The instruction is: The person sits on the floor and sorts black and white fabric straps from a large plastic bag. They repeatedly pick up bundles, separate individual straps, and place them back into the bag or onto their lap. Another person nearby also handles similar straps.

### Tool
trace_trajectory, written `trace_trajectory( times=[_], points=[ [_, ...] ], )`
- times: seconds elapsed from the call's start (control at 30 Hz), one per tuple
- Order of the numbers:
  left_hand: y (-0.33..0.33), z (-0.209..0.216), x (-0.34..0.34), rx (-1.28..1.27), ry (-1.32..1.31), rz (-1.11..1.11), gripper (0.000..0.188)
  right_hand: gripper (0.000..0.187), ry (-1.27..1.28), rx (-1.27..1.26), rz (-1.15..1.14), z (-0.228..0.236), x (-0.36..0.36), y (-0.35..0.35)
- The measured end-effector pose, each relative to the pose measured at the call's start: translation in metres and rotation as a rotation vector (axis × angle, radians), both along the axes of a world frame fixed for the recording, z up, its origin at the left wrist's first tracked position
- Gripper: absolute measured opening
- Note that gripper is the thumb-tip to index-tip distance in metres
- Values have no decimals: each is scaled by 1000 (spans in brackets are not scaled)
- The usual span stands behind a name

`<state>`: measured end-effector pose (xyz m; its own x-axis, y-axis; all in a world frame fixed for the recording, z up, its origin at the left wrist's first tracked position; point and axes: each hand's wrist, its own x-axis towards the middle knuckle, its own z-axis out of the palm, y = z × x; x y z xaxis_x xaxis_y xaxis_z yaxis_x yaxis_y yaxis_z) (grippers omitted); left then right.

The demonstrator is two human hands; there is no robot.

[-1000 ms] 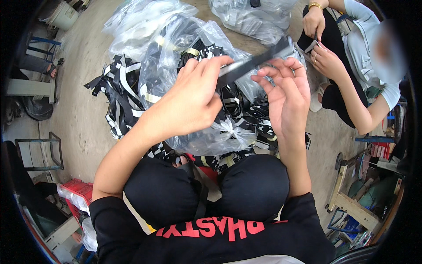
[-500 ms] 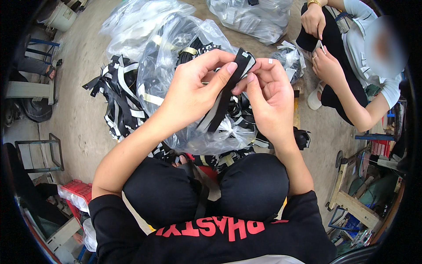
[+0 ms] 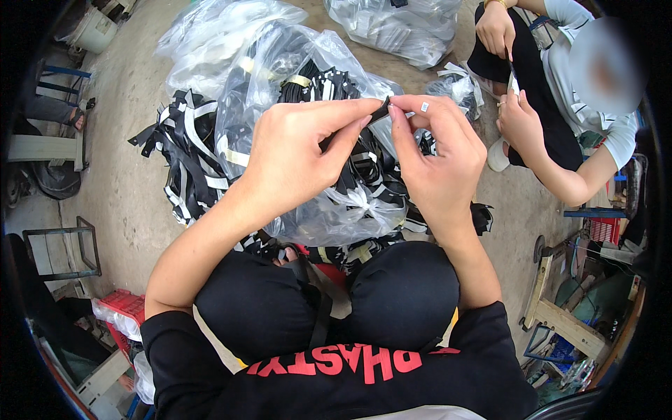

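Between my two hands is a small black fabric strap [image 3: 380,112], seen nearly end-on. My left hand [image 3: 297,143] pinches it between thumb and index finger. From the other side my right hand [image 3: 442,157] grips the strap's end with thumb and index fingertip. A small white sticker [image 3: 425,107] is on my right index finger. Beneath my hands lies a clear plastic bag [image 3: 329,220] with bundles of black and white straps [image 3: 329,84] in it. My left hand hides part of the bag, and the rest of the held strap is mostly out of sight.
A heap of loose black and white straps [image 3: 189,154] lies left of the bag. More filled plastic bags [image 3: 399,35] stand farther off. A co-worker [image 3: 553,91] sits at the right, handling a strip. A red crate [image 3: 126,304] is at lower left, a wooden frame [image 3: 567,329] at lower right.
The strap has turned from a hanging, slanted position, its length in view, to nearly end-on. My hands have tilted so their fingertips meet at its end; the right has moved slightly right.
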<state>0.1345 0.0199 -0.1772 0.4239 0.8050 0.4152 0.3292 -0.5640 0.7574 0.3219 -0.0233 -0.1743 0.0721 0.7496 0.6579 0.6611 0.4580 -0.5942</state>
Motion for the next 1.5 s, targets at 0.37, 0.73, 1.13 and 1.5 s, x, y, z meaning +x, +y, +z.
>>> trace_trajectory(
  times=[0.37, 0.73, 1.13, 1.5],
  points=[
    [0, 7, -5, 71, 104, 5, 24, 19, 48, -60, 80, -1, 2, -1],
    [2, 5, -7, 134, 113, -32, 24, 21, 18, -41, 109, -4, 4, 0],
    [-1, 7, 2, -260, 4, -29, 18, 14, 98, -89, -14, -2, 3, -1],
    [-1, 6, 0, 91, 95, 15, 20, 17, -127, -19, -1, -3, 6, 1]
  ],
)
